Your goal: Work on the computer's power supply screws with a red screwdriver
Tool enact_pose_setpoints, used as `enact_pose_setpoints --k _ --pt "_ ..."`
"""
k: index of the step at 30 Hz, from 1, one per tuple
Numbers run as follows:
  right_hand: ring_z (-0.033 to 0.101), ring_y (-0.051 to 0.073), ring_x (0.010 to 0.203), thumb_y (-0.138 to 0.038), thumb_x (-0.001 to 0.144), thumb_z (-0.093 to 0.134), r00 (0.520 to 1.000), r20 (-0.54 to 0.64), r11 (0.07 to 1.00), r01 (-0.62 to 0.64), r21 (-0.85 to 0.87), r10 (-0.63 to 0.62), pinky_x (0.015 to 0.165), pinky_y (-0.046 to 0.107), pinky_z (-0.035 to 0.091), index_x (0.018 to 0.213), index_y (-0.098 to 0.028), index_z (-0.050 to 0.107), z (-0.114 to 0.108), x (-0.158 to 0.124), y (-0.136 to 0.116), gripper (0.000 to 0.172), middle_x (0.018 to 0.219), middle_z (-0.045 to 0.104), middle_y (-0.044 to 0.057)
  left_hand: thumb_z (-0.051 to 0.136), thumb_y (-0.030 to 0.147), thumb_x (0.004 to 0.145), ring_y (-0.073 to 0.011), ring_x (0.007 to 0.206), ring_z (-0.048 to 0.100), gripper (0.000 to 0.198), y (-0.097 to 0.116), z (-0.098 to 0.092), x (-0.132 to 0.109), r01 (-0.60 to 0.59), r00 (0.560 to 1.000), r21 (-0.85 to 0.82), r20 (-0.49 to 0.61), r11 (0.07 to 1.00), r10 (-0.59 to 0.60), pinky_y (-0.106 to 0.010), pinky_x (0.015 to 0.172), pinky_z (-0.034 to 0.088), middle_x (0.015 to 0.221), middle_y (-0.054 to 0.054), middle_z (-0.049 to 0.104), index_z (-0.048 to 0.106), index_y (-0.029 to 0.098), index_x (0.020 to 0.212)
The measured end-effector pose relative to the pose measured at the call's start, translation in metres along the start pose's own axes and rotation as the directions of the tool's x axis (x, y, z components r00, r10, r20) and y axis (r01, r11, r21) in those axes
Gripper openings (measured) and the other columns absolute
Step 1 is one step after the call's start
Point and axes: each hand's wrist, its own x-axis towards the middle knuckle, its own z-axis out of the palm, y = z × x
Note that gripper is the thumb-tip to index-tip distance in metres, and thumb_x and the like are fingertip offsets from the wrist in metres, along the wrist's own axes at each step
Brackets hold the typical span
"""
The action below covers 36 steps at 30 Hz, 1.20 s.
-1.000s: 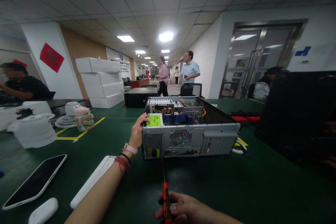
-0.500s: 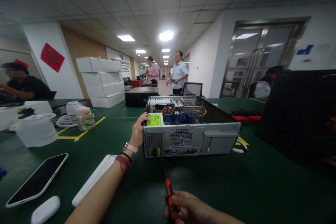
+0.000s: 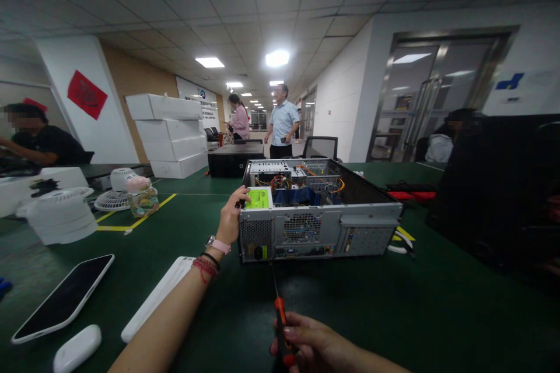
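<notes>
An opened computer case (image 3: 371,214) lies on its side on the green table, its rear panel facing me. Inside show cables, a blue part and a power supply with a bright green label (image 3: 259,199). My left hand (image 3: 231,215) is closed over the case's near left corner, fingers against the power supply. In front of the case, my right hand (image 3: 312,335) grips the handle of a red and black screwdriver (image 3: 280,317). Its thin shaft points at the bottom edge of the rear panel; whether the tip touches a screw is too small to tell.
A phone (image 3: 65,297), a white earbud case (image 3: 77,349) and a long white object (image 3: 155,300) lie at left. Beyond are small fans (image 3: 61,215) and a jar (image 3: 143,198). White boxes (image 3: 168,137) are stacked behind. A large black object (image 3: 494,198) stands right. People are in the background.
My right hand has shifted slightly on the screwdriver, the fingers rolled around its handle. My left hand and the case stay put. Two people in the background have moved left.
</notes>
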Motion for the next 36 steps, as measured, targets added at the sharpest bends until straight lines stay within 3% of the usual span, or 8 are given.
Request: enact_pose_setpoints --k 19,28,36 --pt "0.064 0.01 0.063 -0.03 0.064 0.073 0.998 0.055 1.0 0.019 -0.019 -0.018 0.065 0.023 0.041 0.108 -0.018 0.05 -0.0035 0.0009 -0.0004 0.051 0.087 0.066 0.002 0.027 0.042 0.087 -0.0245 0.124 0.045 0.038 -0.0018 0.0002 -0.0008 -0.001 1.0 -0.004 0.003 1.0 0.001 -0.042 0.105 0.034 0.117 -0.011 0.059 0.056 0.018 0.085" --pt "0.06 0.008 0.054 -0.026 0.058 0.077 1.0 -0.022 1.0 0.02 -0.005 -0.02 0.055 0.021 0.037 0.093 -0.016 0.047 -0.0025 0.0037 0.0021 0.048 0.075 0.064 0.0 0.026 0.042 0.087 -0.0242 0.125 0.045 0.038 0.0007 0.0005 -0.0001 0.006 1.0 0.01 0.001 1.0 -0.006 -0.042 0.104 0.034 0.117 -0.01 0.059 0.056 0.018 0.084" --pt "0.063 0.01 0.059 -0.026 0.059 0.077 0.999 0.007 1.0 0.031 0.007 -0.031 0.06 0.022 0.041 0.098 -0.016 0.048 -0.0046 0.0044 0.0043 0.05 0.08 0.066 0.002 0.027 0.041 0.087 -0.0238 0.125 0.044 0.037 -0.0037 0.0001 -0.0007 -0.013 1.0 -0.006 0.003 1.0 0.014 -0.042 0.105 0.033 0.118 -0.011 0.058 0.056 0.018 0.086"
